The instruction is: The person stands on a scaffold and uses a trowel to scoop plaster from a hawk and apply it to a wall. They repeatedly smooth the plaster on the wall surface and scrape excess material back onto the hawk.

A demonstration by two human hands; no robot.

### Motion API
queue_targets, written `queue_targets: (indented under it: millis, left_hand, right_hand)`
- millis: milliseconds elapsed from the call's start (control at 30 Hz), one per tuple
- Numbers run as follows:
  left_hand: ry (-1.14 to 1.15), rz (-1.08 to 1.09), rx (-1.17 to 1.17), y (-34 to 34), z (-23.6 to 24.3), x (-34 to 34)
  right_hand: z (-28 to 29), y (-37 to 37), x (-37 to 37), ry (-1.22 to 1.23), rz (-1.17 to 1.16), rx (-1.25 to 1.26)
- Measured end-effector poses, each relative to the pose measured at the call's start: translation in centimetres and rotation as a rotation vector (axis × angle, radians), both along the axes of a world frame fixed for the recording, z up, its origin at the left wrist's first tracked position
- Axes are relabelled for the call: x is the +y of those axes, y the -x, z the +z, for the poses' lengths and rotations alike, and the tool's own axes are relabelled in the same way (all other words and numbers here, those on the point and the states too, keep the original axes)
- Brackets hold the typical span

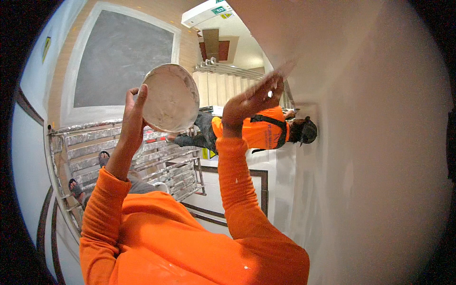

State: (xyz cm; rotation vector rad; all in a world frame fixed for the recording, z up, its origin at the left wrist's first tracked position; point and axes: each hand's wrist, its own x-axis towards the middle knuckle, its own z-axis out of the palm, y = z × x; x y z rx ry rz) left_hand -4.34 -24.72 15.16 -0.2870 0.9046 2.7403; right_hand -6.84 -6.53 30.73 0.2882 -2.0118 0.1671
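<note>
My left hand (134, 109) grips a round, shallow bowl (170, 97) by its rim, thumb on the near edge. Pale putty coats the inside of the bowl. Raised to the right of the bowl, my right hand (254, 99) is closed around a thin-bladed tool that looks like a putty knife (287, 69). Motion blurs the blade, which lies at or close to the smooth pale surface (365, 128) on the right. I cannot tell whether it touches. Both forearms wear orange sleeves.
A co-worker in an orange top (266, 130) and dark cap is beyond my right forearm, one hand near the pale surface. A paint-spattered slatted platform (95, 149) lies at left. A white-framed grey panel (126, 59) and a light box (206, 12) are farther off.
</note>
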Motion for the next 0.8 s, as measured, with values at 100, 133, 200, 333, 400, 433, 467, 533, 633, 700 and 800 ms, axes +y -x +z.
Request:
queue_targets:
  millis: [100,133,200,333,400,433,467,533,633,700,800]
  left_hand:
    - [-0.013,0.011,0.021,0.2,0.7,-0.2]
    - [-0.006,0.007,0.015,0.0,0.8,-0.6]
    - [-0.001,0.004,0.014,-0.4,0.7,-1.1]
    - [-0.005,-0.009,-0.002,-0.7,-0.8,-1.7]
    - [0.004,-0.01,-0.01,-0.7,-0.8,-1.8]
    - [0.008,-0.008,-0.011,-0.7,-0.5,-1.7]
    - [0.008,-0.009,-0.005,-0.8,-0.2,-1.7]
    - [-0.016,-0.015,0.009,-1.0,0.2,-1.3]
    - [-0.017,-0.019,0.005,-1.4,0.0,-1.7]
    - [-0.019,-0.016,0.001,-1.3,-0.7,-1.8]
    - [-0.025,-0.006,-0.011,-1.5,-1.2,-2.4]
  right_hand:
    - [-2.2,3.3,4.1,-0.233,-0.178,0.062]
    - [-3.4,3.0,4.1,-0.253,-0.154,0.007]
    - [-5.3,2.1,3.8,-0.094,-0.012,-0.094]
    - [-4.1,-2.5,0.7,0.041,-0.045,-0.07]
    - [-1.8,-3.4,0.1,0.234,-0.113,0.002]
    - [-1.0,-3.0,0.4,0.483,-0.102,0.02]
    - [0.5,-2.4,1.1,0.494,-0.108,0.02]
    - [3.1,-1.0,2.2,0.509,-0.12,0.03]
    - [3.2,1.0,-1.3,0.595,-0.189,0.075]
    - [2.3,0.7,-5.4,0.529,-0.163,0.034]
    - [-0.2,0.1,-9.7,0.355,-0.009,-0.042]
